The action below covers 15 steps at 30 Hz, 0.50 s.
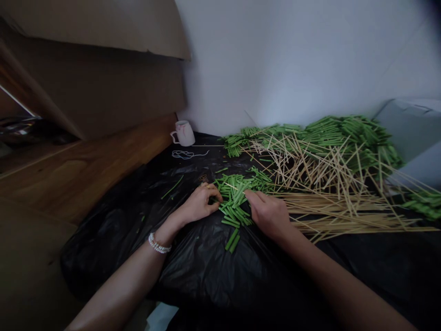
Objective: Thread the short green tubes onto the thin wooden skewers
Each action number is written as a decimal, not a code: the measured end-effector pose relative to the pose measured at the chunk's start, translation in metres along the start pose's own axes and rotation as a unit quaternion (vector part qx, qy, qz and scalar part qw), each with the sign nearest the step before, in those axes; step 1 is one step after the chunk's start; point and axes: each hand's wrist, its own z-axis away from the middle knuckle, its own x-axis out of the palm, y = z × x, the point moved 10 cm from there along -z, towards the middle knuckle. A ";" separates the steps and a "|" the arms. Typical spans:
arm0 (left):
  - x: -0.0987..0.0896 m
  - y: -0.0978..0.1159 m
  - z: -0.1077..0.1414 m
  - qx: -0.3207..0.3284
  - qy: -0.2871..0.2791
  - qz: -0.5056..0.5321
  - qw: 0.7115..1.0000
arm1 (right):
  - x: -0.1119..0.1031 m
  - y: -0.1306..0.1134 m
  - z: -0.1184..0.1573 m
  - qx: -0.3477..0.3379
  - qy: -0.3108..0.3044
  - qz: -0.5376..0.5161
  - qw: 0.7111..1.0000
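Note:
A pile of short green stem pieces (234,207) lies on black plastic sheeting (213,271), between my two hands. At its left edge is my left hand (202,202), fingers curled with the tips against the green pieces; whether it grips one is hidden. My right hand (270,212) is closed at the right side of the pile, thumb and fingers pinched around green pieces. A thin pale stick shows across the top of the pile. Two green pieces (232,240) lie apart, nearer to me.
Thin wooden sticks (330,211) spread to the right, with a larger heap of green pieces (344,133) behind them. A white mug (184,134) and a looped cord (186,154) are at the back left. A cardboard box (113,87) stands left.

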 end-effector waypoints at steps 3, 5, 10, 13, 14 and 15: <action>-0.002 -0.001 0.000 0.003 0.007 -0.001 1.000 | 0.001 0.000 0.000 0.001 0.000 -0.002 1.000; -0.004 -0.003 0.000 0.001 0.015 -0.011 1.000 | 0.002 0.001 0.000 0.001 -0.005 -0.003 1.000; -0.009 -0.008 0.002 -0.006 0.022 -0.042 0.999 | 0.001 0.000 0.000 -0.001 -0.006 -0.003 1.000; -0.009 -0.007 0.002 0.008 0.017 -0.046 0.999 | 0.002 0.000 0.000 -0.003 -0.007 -0.001 1.000; -0.010 -0.005 0.001 0.013 0.020 -0.044 0.999 | 0.003 -0.001 0.000 -0.002 -0.008 -0.001 1.000; -0.011 -0.004 0.001 0.016 0.027 -0.041 0.999 | 0.003 -0.001 0.001 -0.002 -0.009 -0.002 1.000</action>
